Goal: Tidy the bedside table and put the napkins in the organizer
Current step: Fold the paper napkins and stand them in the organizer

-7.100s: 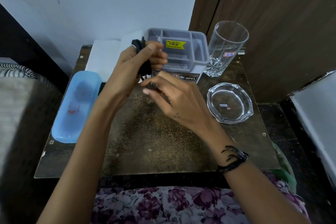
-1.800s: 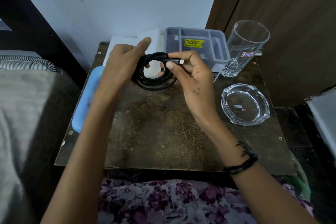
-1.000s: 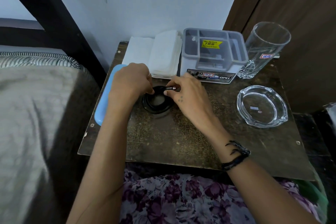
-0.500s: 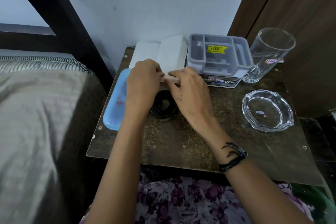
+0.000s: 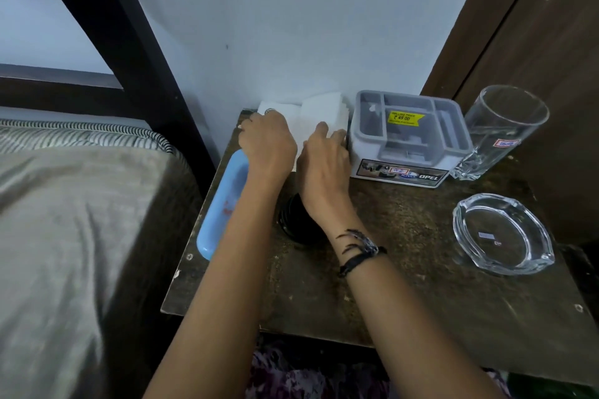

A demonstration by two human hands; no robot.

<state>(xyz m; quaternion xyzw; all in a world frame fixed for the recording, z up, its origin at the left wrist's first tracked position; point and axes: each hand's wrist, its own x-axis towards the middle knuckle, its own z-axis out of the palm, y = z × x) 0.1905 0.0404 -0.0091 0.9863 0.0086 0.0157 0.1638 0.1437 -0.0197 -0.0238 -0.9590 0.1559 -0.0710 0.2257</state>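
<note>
A stack of white napkins lies at the back left of the bedside table, against the wall. My left hand covers the stack's left part, with its fingers curled over the far left edge. At the stack's right side my right hand has its thumb on top and its fingers down between the napkins and the organizer. The grey compartment organizer, with a yellow price sticker, stands just right of the napkins. A coiled black cable lies on the table under my right wrist.
A light blue case lies along the table's left edge. A tall glass stands right of the organizer, and a glass ashtray sits in front of it. A bed adjoins on the left, a wooden door on the right.
The coiled cable was laid on the table and released. Both hands have since moved back from it onto the napkin stack.
</note>
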